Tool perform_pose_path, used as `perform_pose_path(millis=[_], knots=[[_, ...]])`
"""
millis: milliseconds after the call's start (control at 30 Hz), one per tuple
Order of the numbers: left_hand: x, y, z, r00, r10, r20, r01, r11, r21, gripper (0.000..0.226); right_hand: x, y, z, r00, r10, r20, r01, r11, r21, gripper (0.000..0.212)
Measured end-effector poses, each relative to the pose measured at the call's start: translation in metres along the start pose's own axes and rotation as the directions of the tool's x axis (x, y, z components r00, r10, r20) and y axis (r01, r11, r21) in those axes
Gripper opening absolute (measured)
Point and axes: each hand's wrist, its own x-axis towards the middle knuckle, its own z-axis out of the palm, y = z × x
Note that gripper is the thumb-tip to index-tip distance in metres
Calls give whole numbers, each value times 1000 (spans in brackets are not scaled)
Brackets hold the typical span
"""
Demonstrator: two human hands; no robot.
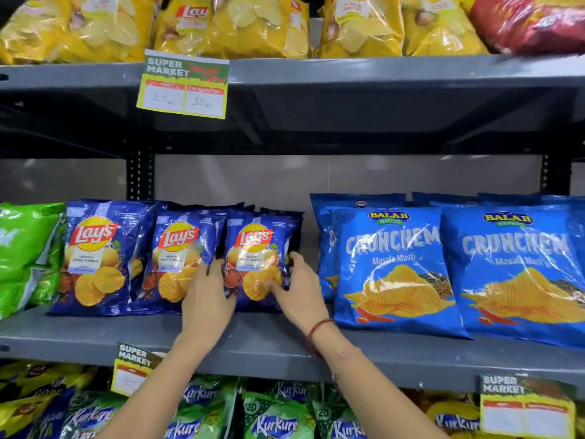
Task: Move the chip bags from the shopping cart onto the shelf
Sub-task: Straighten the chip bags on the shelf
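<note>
Three stacks of dark blue Lay's chip bags stand upright on the grey middle shelf [275,346]. The rightmost blue Lay's bag [254,248] is held from both sides. My left hand [205,299] presses its left edge, between it and the middle Lay's bag [180,248]. My right hand [299,289] grips its right edge, thumb on the front. A red thread band circles my right wrist. The leftmost Lay's bag [95,255] stands untouched. The shopping cart is out of view.
Light blue Balaji Crunchem bags [392,267] stand to the right, with a gap between them and the Lay's row. Green bags [22,248] sit at far left. Yellow Lay's bags [237,23] fill the top shelf, Kurkure bags [278,419] the bottom. Price tags [183,87] hang off shelf edges.
</note>
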Motion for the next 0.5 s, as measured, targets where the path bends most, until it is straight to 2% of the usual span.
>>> perform_pose_path(millis=[100,167,233,300,333,400,500], knots=[[1,23,-7,992,86,-90,-93,993,-73,62,-24,4,-38,973,-158,-169,151,987,-56,57],[4,47,-6,992,112,-56,-123,955,-272,60,-37,14,-70,931,-195,-308,184,981,-66,50],[5,74,-1,991,128,39,-93,868,-487,57,-46,29,-103,856,-191,-480,159,981,-108,44],[6,101,7,971,128,204,31,776,-630,60,-48,49,-133,772,-159,-616,79,985,-155,41],[8,113,12,947,119,300,121,729,-674,64,-46,59,-146,754,-118,-646,28,988,-149,42],[12,133,24,866,95,492,330,629,-703,73,-41,79,-166,784,25,-621,-72,996,-51,52],[20,154,42,682,92,726,577,542,-611,92,-31,103,-179,876,237,-421,-184,969,162,71]])
